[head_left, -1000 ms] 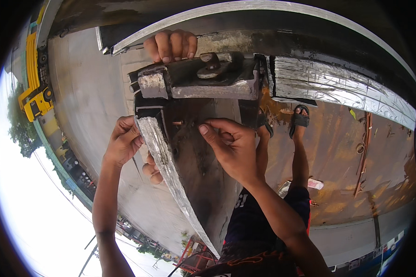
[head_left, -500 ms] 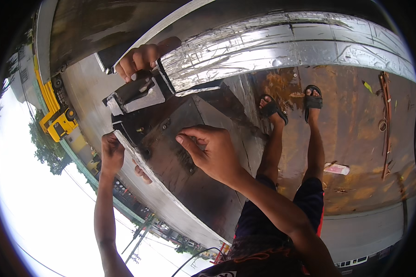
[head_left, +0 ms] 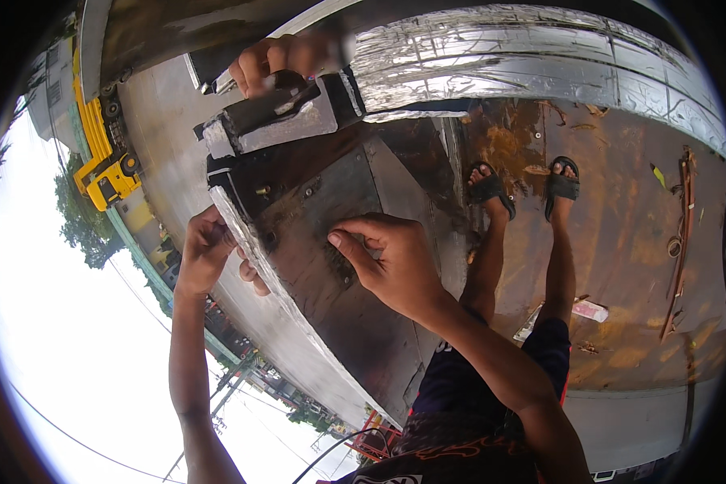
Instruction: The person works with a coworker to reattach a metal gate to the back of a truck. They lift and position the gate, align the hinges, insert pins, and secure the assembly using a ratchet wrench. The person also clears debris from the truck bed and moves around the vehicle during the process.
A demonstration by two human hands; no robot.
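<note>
My left hand [head_left: 204,252] is closed at the outer side of a dark metal panel, beside its silvery edge [head_left: 254,246]; its fingertips are partly hidden there. Over the panel's dark inner face [head_left: 331,302], my right hand [head_left: 395,262] has thumb and forefinger pinched together; anything between them is too small to make out. A brass-coloured fastener [head_left: 262,190] and a small round bolt head [head_left: 308,192] sit in the panel. Beyond, another person's hand [head_left: 278,60] rests on a black part [head_left: 278,105] with a bare grey face. Fingertips [head_left: 254,273] show outside the edge; whose is unclear.
A long, creased silver-covered beam [head_left: 492,64] runs across the upper right. My sandalled feet [head_left: 524,189] stand on a wet, rusty floor [head_left: 621,242]. Brown strips [head_left: 680,242] and a pinkish-white piece [head_left: 590,310] lie there. A yellow truck [head_left: 109,177] stands in the background at left.
The view has shifted, so the panel and beam sit farther right and higher. My left hand is slightly lower along the panel's edge; my right hand keeps its pinch over the panel.
</note>
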